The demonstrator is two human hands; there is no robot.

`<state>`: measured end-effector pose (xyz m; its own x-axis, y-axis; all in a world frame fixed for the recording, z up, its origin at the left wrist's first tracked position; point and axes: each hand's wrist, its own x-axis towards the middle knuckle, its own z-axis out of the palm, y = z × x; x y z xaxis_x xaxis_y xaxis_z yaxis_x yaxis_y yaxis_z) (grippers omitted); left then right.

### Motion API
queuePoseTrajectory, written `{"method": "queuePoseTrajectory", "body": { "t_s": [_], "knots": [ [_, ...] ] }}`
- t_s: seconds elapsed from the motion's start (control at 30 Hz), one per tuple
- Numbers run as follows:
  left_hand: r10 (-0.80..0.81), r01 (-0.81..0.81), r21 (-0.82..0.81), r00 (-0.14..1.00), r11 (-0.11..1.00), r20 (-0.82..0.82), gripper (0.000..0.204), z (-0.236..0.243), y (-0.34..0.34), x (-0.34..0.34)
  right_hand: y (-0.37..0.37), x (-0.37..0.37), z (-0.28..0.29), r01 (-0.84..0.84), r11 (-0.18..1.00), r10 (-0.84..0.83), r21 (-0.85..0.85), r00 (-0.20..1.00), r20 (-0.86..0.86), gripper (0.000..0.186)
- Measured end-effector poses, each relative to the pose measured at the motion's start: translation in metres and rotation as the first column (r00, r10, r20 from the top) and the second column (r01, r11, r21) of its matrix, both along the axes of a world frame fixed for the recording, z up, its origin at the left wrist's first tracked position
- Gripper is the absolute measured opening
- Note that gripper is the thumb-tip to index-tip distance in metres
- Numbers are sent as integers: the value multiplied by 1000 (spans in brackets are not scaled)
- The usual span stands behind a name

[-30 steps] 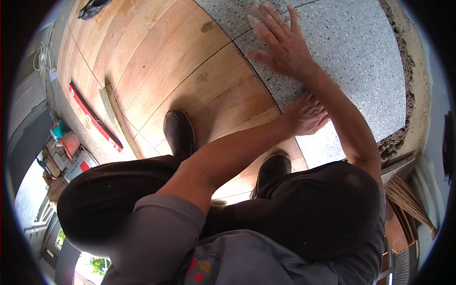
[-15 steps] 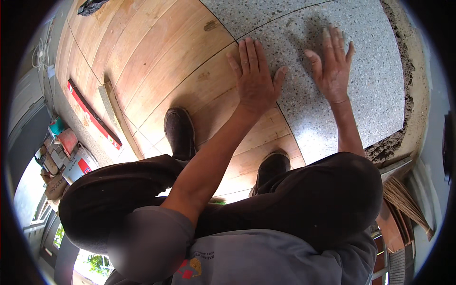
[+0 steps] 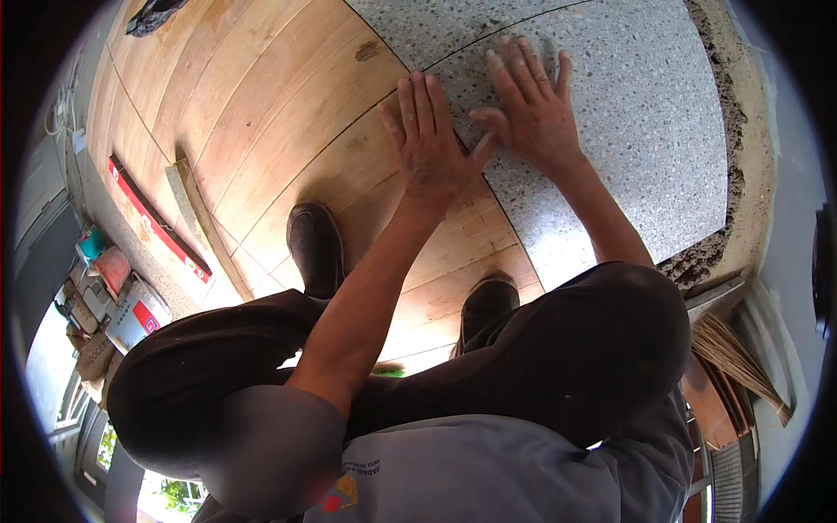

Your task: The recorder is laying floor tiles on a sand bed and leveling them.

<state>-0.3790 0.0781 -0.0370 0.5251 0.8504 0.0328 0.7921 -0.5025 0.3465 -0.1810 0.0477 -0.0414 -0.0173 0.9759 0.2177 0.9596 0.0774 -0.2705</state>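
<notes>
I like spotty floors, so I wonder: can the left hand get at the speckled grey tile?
Probably yes: the left hand is beside the speckled grey tile, thumb over the edge, and the right hand covers only part of it.

Two bare hands: one left hand (image 3: 432,166), one right hand (image 3: 539,126). Two dark shoes (image 3: 316,248). Two speckled grey tiles (image 3: 632,131) along right side of floor (image 3: 279,131). Near floor's left edge: one red spirit level (image 3: 159,220), one wooden batten (image 3: 199,214). Upper left corner: one crumpled black plastic piece (image 3: 153,16). Lower right: one straw broom (image 3: 739,364); brown panels (image 3: 711,405), several, exact count unclear.
</notes>
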Motion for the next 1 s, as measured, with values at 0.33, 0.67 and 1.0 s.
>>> {"method": "queuePoseTrajectory", "body": {
  "t_s": [0.33, 0.67, 1.0],
  "knots": [
    [-37, 35, -62, 999, 997, -33, 140, 3, -3, -7, 18, -12, 12, -106, 987, 117, 120, 988, -95, 89],
    [-31, 28, -68, 998, 997, -45, 139, 4, 2, -5, 31, -4, 2, -154, 974, 186, 169, 963, -196, 94],
    [-51, 47, -66, 997, 997, -58, 140, 12, 0, -3, 13, 21, 16, 15, 973, 54, 231, 956, -289, 91]
  ]
}}
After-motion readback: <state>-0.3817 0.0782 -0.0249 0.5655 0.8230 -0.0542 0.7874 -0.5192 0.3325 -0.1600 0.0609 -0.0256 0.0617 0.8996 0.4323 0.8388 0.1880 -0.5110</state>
